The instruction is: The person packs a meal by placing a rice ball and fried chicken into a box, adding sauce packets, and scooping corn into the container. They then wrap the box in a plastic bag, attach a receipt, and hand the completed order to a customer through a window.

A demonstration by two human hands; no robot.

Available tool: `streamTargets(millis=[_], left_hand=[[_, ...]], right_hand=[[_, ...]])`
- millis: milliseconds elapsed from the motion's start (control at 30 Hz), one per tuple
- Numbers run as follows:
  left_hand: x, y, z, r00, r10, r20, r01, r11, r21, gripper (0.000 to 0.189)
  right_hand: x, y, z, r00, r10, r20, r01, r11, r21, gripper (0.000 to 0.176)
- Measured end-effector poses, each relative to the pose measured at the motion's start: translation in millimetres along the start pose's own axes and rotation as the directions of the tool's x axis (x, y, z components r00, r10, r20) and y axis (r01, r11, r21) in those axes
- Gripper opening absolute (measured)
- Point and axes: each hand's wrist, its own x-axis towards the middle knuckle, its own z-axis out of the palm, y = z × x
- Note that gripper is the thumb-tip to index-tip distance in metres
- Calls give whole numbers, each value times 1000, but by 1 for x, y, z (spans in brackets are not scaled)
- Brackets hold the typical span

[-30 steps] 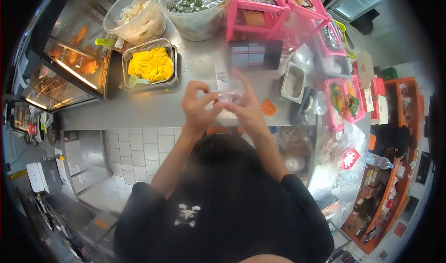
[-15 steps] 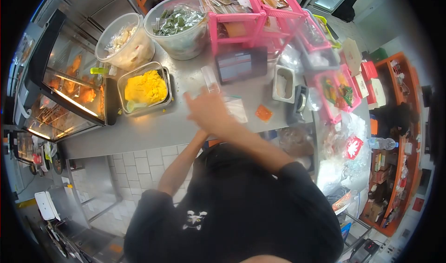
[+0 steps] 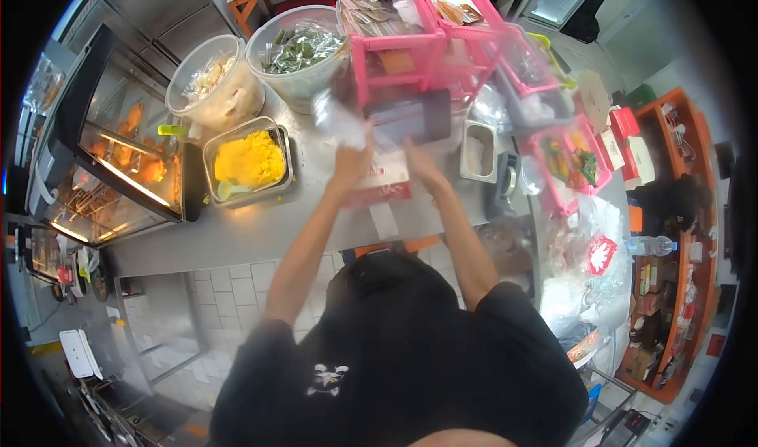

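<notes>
A white box with red print (image 3: pixel 388 185) lies on the steel counter (image 3: pixel 312 226) in front of me. My left hand (image 3: pixel 354 165) is at the box's left side, smeared by motion, against a blurred whitish, see-through item (image 3: pixel 339 123). Its grip on that item is too blurred to make out. On the box's right side is my right hand (image 3: pixel 424 165), its fingers blurred, and whether it holds anything cannot be seen. A dark tablet (image 3: pixel 410 118) stands just behind both hands. Below the box a pale strip (image 3: pixel 384 219) reaches toward the counter's front edge.
At left are a metal tray of yellow food (image 3: pixel 249 161), two tubs of bagged items (image 3: pixel 225 103) (image 3: pixel 304 84) and a lit glass food cabinet (image 3: pixel 126 155). Pink baskets (image 3: pixel 395 60) stand behind; a small steel container (image 3: pixel 478 151) and plastic bags (image 3: pixel 588 249) are at right.
My hands, crossed close together before, are now apart on either side of the box. The box and the whitish item have come into view; the orange packet no longer shows.
</notes>
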Motion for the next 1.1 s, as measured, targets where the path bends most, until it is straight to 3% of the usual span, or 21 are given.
streamTargets(millis=[33,100,167,200,233,267,300,333,367,400,467,533,600,633,700,733,800,900,967,1033,1100], left_hand=[[26,-3,-8,978,208,-22,-190,930,315,51],[33,13,-31,863,504,-30,-348,637,688,56],[10,63,-78,750,660,-51,-313,421,851,57],[8,69,-101,689,723,-45,-264,309,913,52],[9,63,-114,689,723,-43,-259,301,918,52],[1,55,-124,719,642,-266,-230,581,781,53],[-6,49,-129,738,495,-460,-188,804,564,53],[-4,36,-126,737,500,-454,-192,800,568,53],[-4,13,-118,784,238,-574,-278,961,19,55],[-4,-3,-113,850,-41,-524,-291,793,-535,57],[-21,-9,-106,807,-76,-586,-334,759,-559,60],[-49,-39,-106,884,-141,-446,-161,805,-571,70],[-75,-69,-96,882,-67,-466,70,997,-10,59],[-86,-84,-85,883,-71,-464,73,997,-14,59],[-105,-105,-63,886,364,-286,-22,649,760,46],[-111,-106,-55,887,359,-289,-17,651,759,46],[-121,-104,-36,936,312,-164,-232,896,378,46],[-125,-96,-17,962,271,-27,-256,933,252,42],[-124,-105,-9,929,370,15,-358,887,292,45],[-123,-98,-1,860,509,-31,-459,800,385,41],[-132,-104,0,893,437,-110,-367,846,386,36]], right_hand=[[-11,-21,-8,975,213,65,-219,967,132,55],[-48,-17,29,907,-184,-378,266,947,177,54],[-139,-24,47,991,-107,86,48,854,518,43],[-126,-22,42,989,-121,87,58,849,525,43],[-111,-13,30,960,-122,251,51,960,274,37],[-105,2,21,914,-56,401,58,998,6,34],[-71,19,15,951,67,301,-21,988,-153,35],[-44,43,12,985,-142,97,162,957,-240,41],[-23,67,9,928,-363,-91,309,881,-359,47],[-2,90,3,901,-420,-110,313,804,-505,55],[14,103,-10,869,-481,-120,304,709,-637,63],[17,102,-17,890,-456,15,351,664,-661,73],[20,100,-16,900,-435,20,332,658,-676,73],[21,100,-15,910,-413,27,315,650,-691,73],[25,100,-14,926,-377,27,282,641,-714,73],[27,99,-11,938,-345,21,249,633,-733,72],[25,96,-8,941,-337,-8,226,648,-727,72],[14,76,-17,944,-321,-81,209,766,-608,62],[8,53,-37,944,-304,-129,207,849,-486,54],[9,36,-71,789,-510,-341,251,775,-580,31],[15,22,-108,774,-394,-497,55,822,-566,19]])
